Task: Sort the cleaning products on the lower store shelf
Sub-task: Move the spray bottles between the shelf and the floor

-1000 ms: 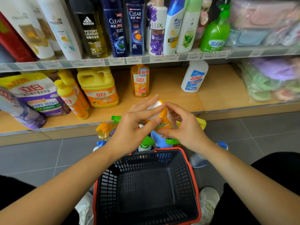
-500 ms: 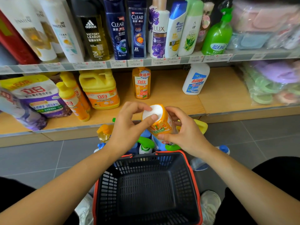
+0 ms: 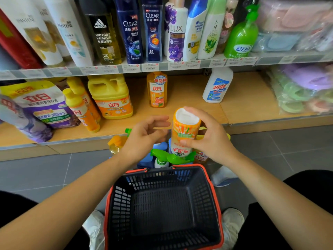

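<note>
Holding: the right hand (image 3: 210,139) is gripping an orange detergent bottle (image 3: 185,130) upside down, white base uppermost, with its fingers (image 3: 203,114) curling over the top edge and its thumb pressing the label. The bottle is hanging in the air in front of the lower shelf (image 3: 248,98), above a cluster of spray bottles (image 3: 162,156) on the floor. The left hand (image 3: 144,138) is hovering just beside it, not touching, fingers loosely curled and spread, holding nothing. The shelf is carrying a yellow jug (image 3: 111,98), an upright orange bottle (image 3: 157,89), a white bottle (image 3: 217,85) and a purple pouch (image 3: 41,105). A black basket (image 3: 214,195) is sitting nearest the person.
</note>
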`<action>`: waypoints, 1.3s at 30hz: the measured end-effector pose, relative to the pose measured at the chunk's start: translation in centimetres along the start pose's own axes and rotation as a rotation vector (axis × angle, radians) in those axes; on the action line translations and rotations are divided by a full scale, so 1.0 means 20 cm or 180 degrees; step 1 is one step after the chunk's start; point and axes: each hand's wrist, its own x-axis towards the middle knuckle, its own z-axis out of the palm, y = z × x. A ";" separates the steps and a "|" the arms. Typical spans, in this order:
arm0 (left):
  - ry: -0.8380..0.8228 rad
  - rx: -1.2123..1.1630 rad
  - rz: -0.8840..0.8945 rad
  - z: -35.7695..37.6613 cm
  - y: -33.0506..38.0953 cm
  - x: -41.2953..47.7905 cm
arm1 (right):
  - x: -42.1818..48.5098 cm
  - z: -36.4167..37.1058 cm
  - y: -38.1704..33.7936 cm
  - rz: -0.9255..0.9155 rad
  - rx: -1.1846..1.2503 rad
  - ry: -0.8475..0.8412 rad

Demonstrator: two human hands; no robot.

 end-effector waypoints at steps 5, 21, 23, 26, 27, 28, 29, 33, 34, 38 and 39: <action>-0.0120 0.1247 -0.0851 -0.05 -0.21 0.04 | 0.03 -0.06 0.02 0.0161 0.0677 0.0445; 0.0279 -0.0684 -0.0157 -0.08 -0.14 0.12 | 0.11 -0.21 0.20 0.1900 0.0977 0.0457; 0.0443 -0.0412 0.0040 -0.09 -0.09 0.15 | 0.11 -0.19 0.23 0.1759 -0.0491 0.0174; 0.0455 0.0185 0.0291 -0.11 -0.06 0.19 | 0.14 -0.13 0.23 0.0927 -0.0942 -0.0297; 0.0433 0.0331 0.0329 -0.11 -0.05 0.20 | 0.15 -0.10 0.23 0.0743 -0.0903 -0.0572; 0.0413 0.0390 0.0348 -0.11 -0.04 0.20 | 0.17 -0.06 0.24 0.0643 -0.0853 -0.0787; 0.0389 0.0360 0.0352 -0.10 -0.03 0.21 | 0.18 -0.03 0.25 0.0626 -0.0763 -0.0908; 0.0358 0.0133 0.0407 -0.10 0.02 0.25 | 0.28 0.00 0.26 0.0640 -0.0478 -0.0824; 0.0393 0.0163 0.0456 -0.11 0.02 0.28 | 0.31 0.00 0.27 0.0616 -0.0484 -0.0760; 0.0529 0.0120 0.0366 -0.13 -0.06 0.39 | 0.38 -0.02 0.35 0.0799 -0.0542 -0.0352; 0.0619 0.0113 0.0220 -0.14 -0.11 0.42 | 0.40 -0.02 0.38 0.0901 -0.0533 -0.0217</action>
